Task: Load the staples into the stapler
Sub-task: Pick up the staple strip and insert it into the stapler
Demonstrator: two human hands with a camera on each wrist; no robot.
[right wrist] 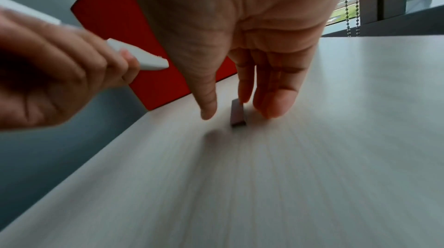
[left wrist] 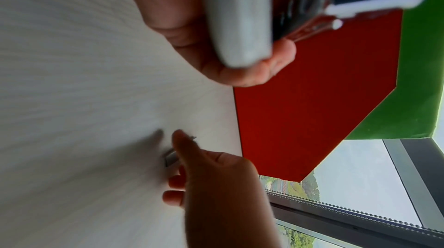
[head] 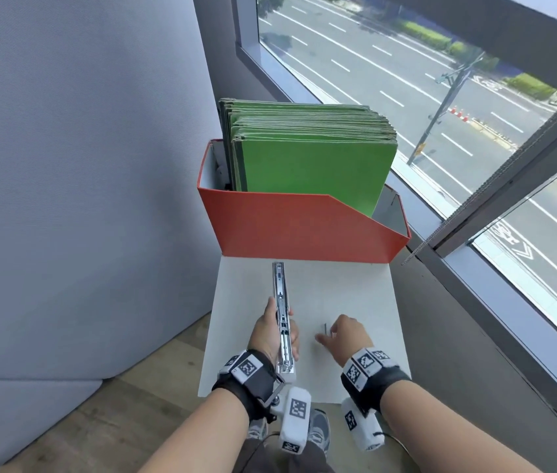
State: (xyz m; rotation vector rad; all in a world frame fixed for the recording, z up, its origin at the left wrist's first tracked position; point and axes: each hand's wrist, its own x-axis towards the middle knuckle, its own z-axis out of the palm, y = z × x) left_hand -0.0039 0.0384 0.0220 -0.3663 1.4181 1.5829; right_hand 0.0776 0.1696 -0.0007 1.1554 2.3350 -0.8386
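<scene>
My left hand [head: 275,331] grips a stapler [head: 282,319] swung open above the white table [head: 355,288], its long metal magazine facing up and pointing towards the red box. The stapler's white body [left wrist: 240,14] lies in my left palm [left wrist: 177,14]. A short grey strip of staples [head: 325,328] rests on the table to its right. My right hand [head: 333,336] is lowered over the strip, fingers pointing down. One fingertip [right wrist: 243,98] touches the strip's [right wrist: 237,115] top, and the thumb [right wrist: 207,113] stands just to its left, apart from it.
A red file box [head: 297,227] with several green folders [head: 311,155] stands at the table's far edge. A grey partition [head: 82,165] is on the left. The window [head: 475,114] and its bead chain [right wrist: 352,5] are on the right.
</scene>
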